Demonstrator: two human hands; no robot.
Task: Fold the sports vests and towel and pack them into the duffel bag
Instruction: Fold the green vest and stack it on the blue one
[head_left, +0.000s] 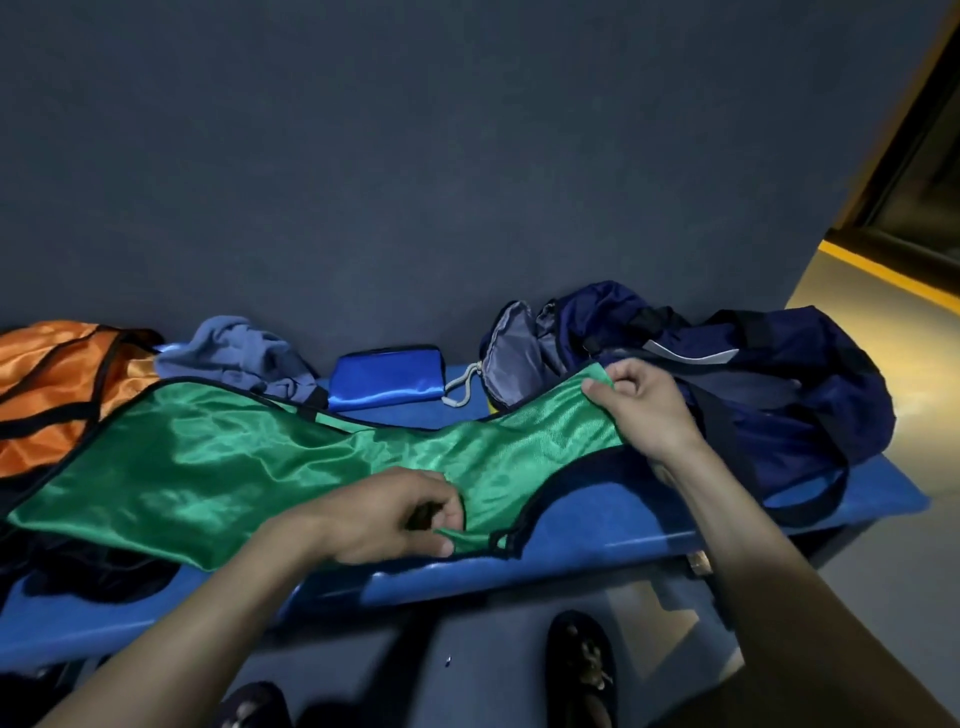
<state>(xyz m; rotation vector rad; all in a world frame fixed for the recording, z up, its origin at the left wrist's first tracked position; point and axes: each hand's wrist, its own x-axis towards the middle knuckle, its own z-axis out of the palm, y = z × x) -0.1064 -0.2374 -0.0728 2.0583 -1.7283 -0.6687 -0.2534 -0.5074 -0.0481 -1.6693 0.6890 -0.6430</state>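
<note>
Head view: both hands pinch the green vest (218, 457) spread on the counter (597, 525), left hand (395, 514) at 6 o'clock, right hand (639, 410) at 3, beside the duffel (810, 395). Slick satin could slip, skewing the fold.

Orange vest (57, 384): cut off by left frame edge; I can't see its full extent. Green vest (218, 457) covers the tabletop (597, 525) beneath and part of a dark cloth (98, 566), too dim to identify. Duffel bag (779, 395) interior: in shadow, contents unreadable. My right hand (644, 410) hides the vest corner it pinches. Shoes (582, 670) cropped at bottom edge.
</note>
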